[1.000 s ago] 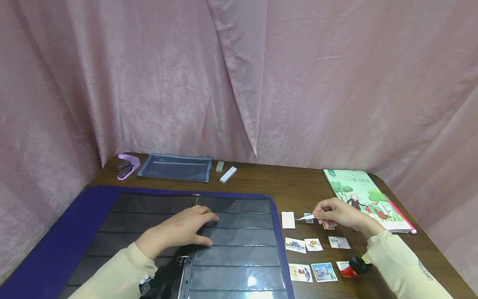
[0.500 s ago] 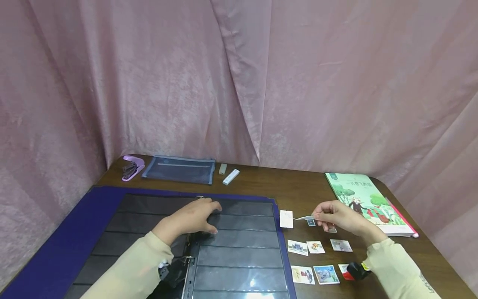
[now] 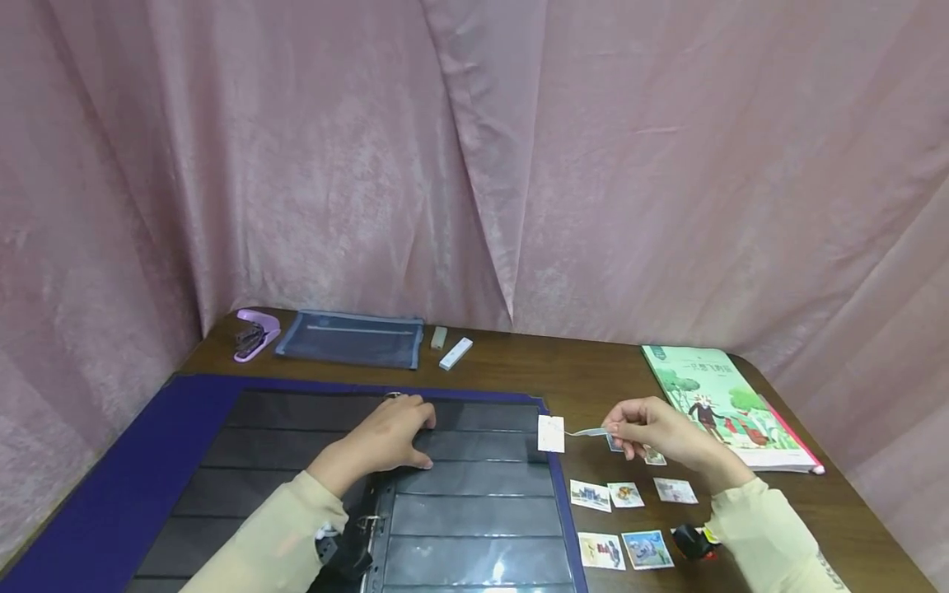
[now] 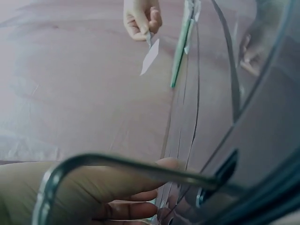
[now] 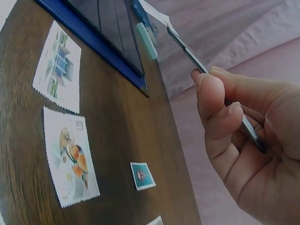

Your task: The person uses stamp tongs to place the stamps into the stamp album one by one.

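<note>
In my right hand (image 3: 663, 432) I pinch metal tweezers (image 5: 193, 60), their shaft running back into the palm. At their tips hangs a small white stamp (image 3: 551, 434), which overlaps the right border of the stock album (image 3: 474, 515) in the head view. That album lies spread out, with dark strip pockets and a blue cover. My left hand (image 3: 381, 441) rests by its ring spine, thumb and fingers apart, holding nothing. A metal binder ring (image 4: 108, 160) crosses in front of that hand in the left wrist view.
Several stamps lie right of the album, among them a bird stamp (image 5: 72, 161) and a blue one (image 3: 648, 549). A green picture book (image 3: 712, 387) sits at the back right. Behind the album are a purple stapler-like object (image 3: 257, 333), a mesh pouch (image 3: 352, 338) and a white block (image 3: 455, 353).
The right hand has moved left with the tweezers, carrying the stamp from beside the album to over its border. The left hand has shifted slightly along the spine, away from me.
</note>
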`<state>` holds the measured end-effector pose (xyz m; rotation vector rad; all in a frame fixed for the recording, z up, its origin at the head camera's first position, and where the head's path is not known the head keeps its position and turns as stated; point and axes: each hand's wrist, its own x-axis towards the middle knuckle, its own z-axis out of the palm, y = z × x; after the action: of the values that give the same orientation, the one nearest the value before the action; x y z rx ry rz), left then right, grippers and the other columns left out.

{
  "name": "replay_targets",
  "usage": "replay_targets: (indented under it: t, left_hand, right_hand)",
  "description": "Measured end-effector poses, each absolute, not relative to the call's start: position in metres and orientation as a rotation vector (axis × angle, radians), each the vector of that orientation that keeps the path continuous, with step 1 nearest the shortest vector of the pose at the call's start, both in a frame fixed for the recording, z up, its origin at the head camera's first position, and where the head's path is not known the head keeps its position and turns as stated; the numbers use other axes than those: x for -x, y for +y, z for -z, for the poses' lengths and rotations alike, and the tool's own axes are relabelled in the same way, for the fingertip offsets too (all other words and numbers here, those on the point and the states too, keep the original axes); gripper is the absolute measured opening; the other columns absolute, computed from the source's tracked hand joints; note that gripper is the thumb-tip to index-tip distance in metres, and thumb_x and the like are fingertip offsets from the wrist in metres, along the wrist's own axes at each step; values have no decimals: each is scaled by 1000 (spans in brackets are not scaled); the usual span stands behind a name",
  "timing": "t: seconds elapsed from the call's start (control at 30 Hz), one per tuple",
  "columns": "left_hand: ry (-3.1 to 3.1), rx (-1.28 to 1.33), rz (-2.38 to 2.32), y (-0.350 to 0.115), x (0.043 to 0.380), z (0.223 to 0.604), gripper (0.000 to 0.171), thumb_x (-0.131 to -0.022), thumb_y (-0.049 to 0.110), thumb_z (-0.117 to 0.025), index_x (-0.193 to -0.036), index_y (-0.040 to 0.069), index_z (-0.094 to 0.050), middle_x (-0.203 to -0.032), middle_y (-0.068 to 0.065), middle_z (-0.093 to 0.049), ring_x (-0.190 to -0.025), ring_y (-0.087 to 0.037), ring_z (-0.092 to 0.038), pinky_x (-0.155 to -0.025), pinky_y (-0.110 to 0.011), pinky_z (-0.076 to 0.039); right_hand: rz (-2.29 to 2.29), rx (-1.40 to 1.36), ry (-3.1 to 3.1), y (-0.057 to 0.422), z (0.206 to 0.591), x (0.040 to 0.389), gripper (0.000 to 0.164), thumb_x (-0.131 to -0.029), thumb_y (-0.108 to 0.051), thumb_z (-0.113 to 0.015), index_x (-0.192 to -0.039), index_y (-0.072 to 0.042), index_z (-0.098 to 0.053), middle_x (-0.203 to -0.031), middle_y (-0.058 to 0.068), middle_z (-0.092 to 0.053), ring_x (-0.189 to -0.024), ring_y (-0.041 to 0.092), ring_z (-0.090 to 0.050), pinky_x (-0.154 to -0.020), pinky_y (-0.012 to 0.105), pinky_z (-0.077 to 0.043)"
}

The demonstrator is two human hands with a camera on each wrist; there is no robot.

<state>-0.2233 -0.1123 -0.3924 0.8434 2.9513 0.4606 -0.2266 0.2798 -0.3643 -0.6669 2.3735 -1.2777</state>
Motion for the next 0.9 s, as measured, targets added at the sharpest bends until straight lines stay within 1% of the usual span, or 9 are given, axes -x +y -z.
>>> replay_targets:
  t: [0.17,0.27,0.47,0.53,0.63,0.77,0.9]
  left_hand:
    - [2985,-870,-501,-113,222,395,43,-62,35,-80,-90,11,-58,-82,3,-53,-81,-15,-47,-80,-35,-38]
    - [2987,-868,-537,-113,222,396,41,-61,33,-80,-87,11,-57,-77,3,-50,-77,-14,-43,-77,-34,-37]
    - [2999,-863,-564,-115,224,399,37,-61,34,-80,-82,13,-57,-74,4,-49,-75,-13,-39,-88,-40,-32]
    - [2997,-866,-570,-116,224,400,36,-62,35,-79,-80,14,-57,-74,4,-48,-75,-13,-38,-91,-43,-31]
    - [2973,-864,-585,-116,225,401,35,-63,35,-78,-79,15,-55,-76,4,-46,-78,-15,-38,-94,-44,-29]
    - [2940,-855,-591,-115,225,401,35,-65,35,-77,-80,16,-52,-80,3,-47,-81,-17,-38,-94,-43,-28]
    - [2932,-866,-572,-114,225,401,36,-66,35,-77,-80,17,-49,-80,3,-48,-80,-17,-38,-91,-42,-29]
  right_hand:
    - [1269,651,2377,274,364,230,30,-92,-16,-49,-98,14,-53,-67,0,-56,-54,8,-55,-45,30,-45]
    - [1268,642,2370,269,364,232,30,-92,-16,-50,-98,13,-53,-67,2,-56,-54,6,-55,-46,30,-45]
    - [1267,626,2365,258,359,237,31,-91,-17,-51,-98,13,-53,-72,14,-57,-54,7,-54,-47,29,-46]
    - [1268,627,2363,254,359,239,31,-91,-17,-51,-98,13,-53,-73,16,-57,-54,8,-54,-48,30,-47]
    - [1259,635,2367,249,358,243,31,-91,-18,-51,-99,12,-54,-73,15,-58,-55,11,-55,-48,32,-47]
    - [1255,646,2364,242,359,249,31,-91,-20,-52,-99,10,-55,-74,14,-58,-55,11,-56,-50,34,-48]
    - [1286,644,2326,233,362,254,31,-91,-18,-52,-100,12,-54,-75,17,-58,-56,9,-55,-50,32,-48]
